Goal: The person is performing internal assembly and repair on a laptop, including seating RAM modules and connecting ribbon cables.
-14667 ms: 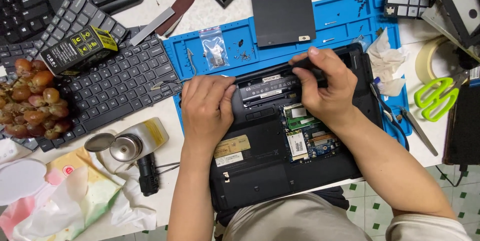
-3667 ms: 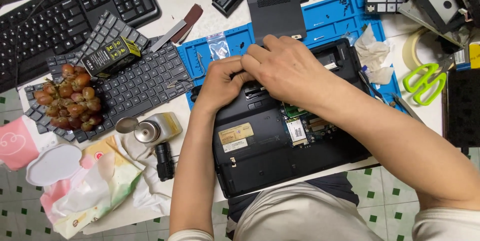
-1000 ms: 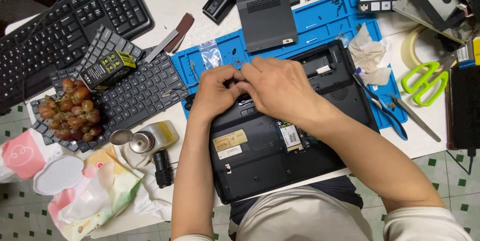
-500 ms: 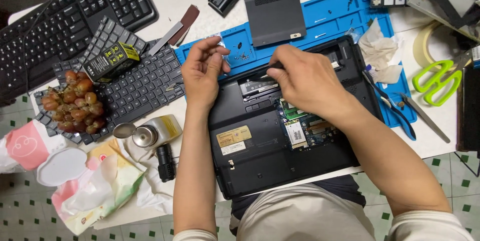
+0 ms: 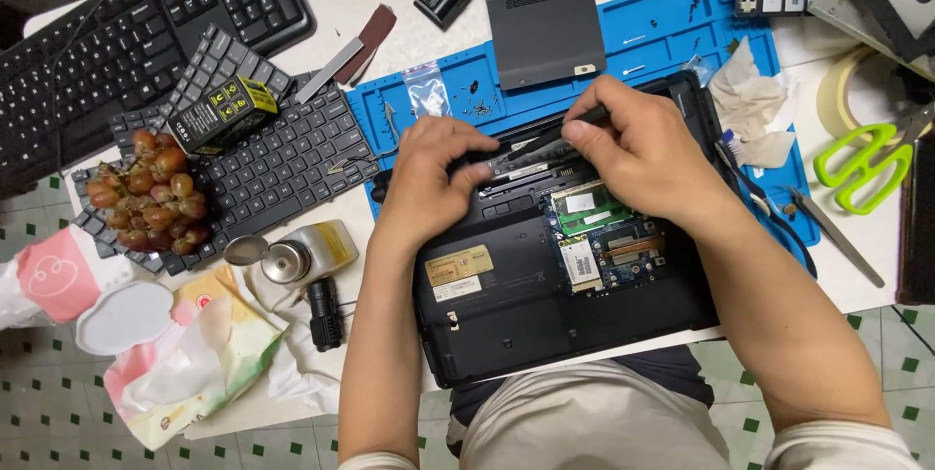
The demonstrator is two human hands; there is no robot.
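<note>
While the opened laptop [image 5: 565,285] lies underside up at the table's near edge, both hands are busy along its far rim, up at twelve o'clock on the chassis. Right hand [image 5: 643,149] is closed around a slim dark tool [image 5: 545,139], pinched between thumb and fingers, its tip aimed towards nine o'clock into the bay. Left hand [image 5: 443,173] has its fingers curled down, pressing on a narrow metal-edged part [image 5: 516,163] right at the tool's tip. By the look of it, the strip-down is well under way: the bottom cover panel [image 5: 545,12] sits apart at twelve o'clock on the blue repair mat [image 5: 662,27], the green memory and circuit boards [image 5: 599,231] are bare, loose screws dot the mat. Much of the base remains assembled. Off at nine o'clock, a detached laptop keyboard [image 5: 282,153] carries a bunch of grapes [image 5: 151,192].
</note>
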